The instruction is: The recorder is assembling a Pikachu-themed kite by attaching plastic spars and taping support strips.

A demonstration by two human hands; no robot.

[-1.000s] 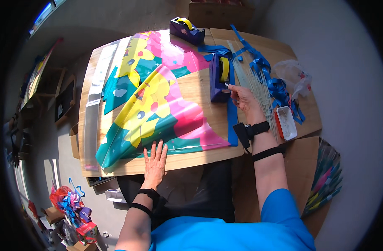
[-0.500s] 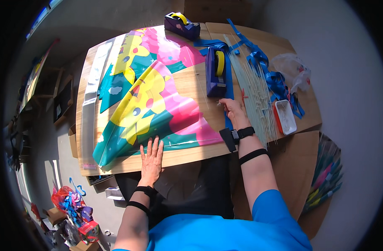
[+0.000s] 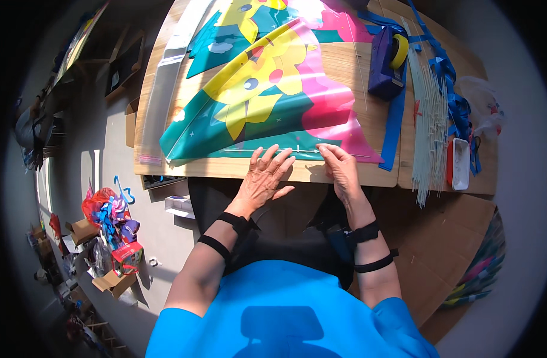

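Right hand point(image 3: 341, 171) is pinching a small whitish bit point(image 3: 319, 145) at near edge of printed sheet point(image 3: 273, 101); left hand point(image 3: 263, 180) is resting there, fingers spread, most sheet lying beyond both

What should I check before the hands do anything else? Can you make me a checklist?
1. Left hand at the colourful sheet's near edge: ok, fingers spread.
2. Right hand by that same edge: ok.
3. Thin white rod lying along that edge: ok.
4. Sheet completely flat: not ok, it's wavy.
5. Purple tape dispenser away from both hands: ok.
6. Tape between the right fingertips: cannot tell, too small.
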